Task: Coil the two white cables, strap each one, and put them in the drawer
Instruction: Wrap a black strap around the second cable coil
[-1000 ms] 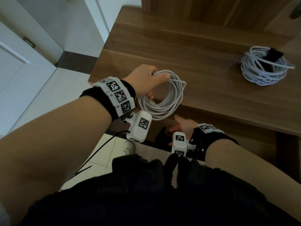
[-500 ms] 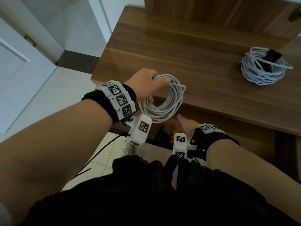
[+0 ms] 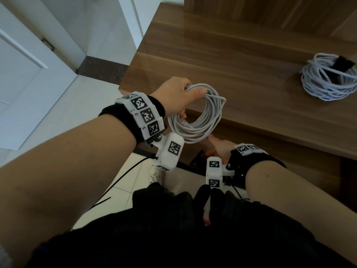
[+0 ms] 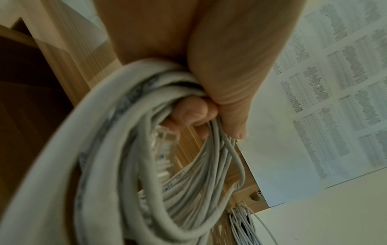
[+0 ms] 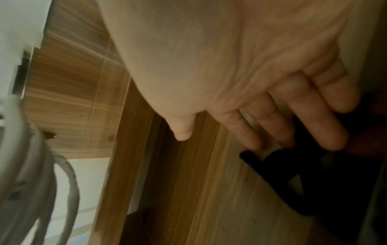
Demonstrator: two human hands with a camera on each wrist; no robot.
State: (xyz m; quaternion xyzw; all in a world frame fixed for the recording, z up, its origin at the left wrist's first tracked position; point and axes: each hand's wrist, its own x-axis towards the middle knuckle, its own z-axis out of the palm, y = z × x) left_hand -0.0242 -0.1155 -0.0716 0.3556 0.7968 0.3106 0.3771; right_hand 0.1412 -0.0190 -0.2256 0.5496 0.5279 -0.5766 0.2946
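My left hand (image 3: 190, 102) grips a coiled white cable (image 3: 195, 122) and holds it upright over the front edge of the wooden table (image 3: 241, 84). In the left wrist view its fingers (image 4: 192, 112) curl round the bundle of loops (image 4: 134, 157), and a clear plug shows inside the coil. My right hand (image 3: 214, 147) is low, under the table edge, with straight fingers (image 5: 314, 112) just above a black strap (image 5: 293, 174) that lies on a light wooden surface. Whether they touch it is unclear. A second white coil (image 3: 328, 80), bound with a black strap (image 3: 343, 63), lies at the table's right.
A white door and pale floor tiles (image 3: 58, 113) lie to the left of the table. A wooden back panel (image 3: 270, 14) rises behind the tabletop. A thin black cord (image 3: 123, 178) trails over the floor near my legs.
Hardly anything has moved. My left hand keeps the coil at the table edge, and my right hand stays low beside the black strap.
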